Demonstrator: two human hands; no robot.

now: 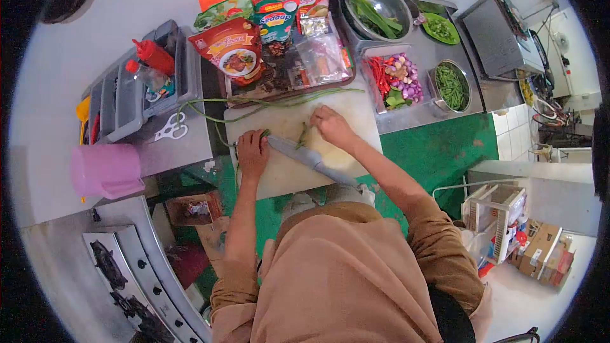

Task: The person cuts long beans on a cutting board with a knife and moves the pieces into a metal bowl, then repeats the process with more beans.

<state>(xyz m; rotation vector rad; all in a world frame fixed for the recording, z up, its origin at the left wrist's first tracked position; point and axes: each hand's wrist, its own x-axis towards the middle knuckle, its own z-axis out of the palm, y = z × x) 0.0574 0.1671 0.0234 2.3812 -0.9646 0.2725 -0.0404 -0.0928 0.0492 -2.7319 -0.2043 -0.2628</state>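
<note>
My left hand (253, 154) is closed around green long beans at the left side of the white cutting board (279, 178). Dark green bean ends poke out by its fingertips. A knife (298, 152) lies slantwise on the board, one end close to my left fingers and the other toward my body. My right hand (333, 127) is above the board with its fingers curled together. Just beside its fingertips are short cut bean pieces (303, 134); whether it grips any is hidden. Uncut long beans (286, 100) stretch across the board's far edge and loop off to the left.
Behind the board stands a tray (238, 103) of seasoning packets (232, 51). To the right are a container of chillies and shallots (397, 79), a bowl of cut beans (452, 86) and a steel bowl (381, 6). Scissors (171, 128) and a pink jug (105, 168) are left.
</note>
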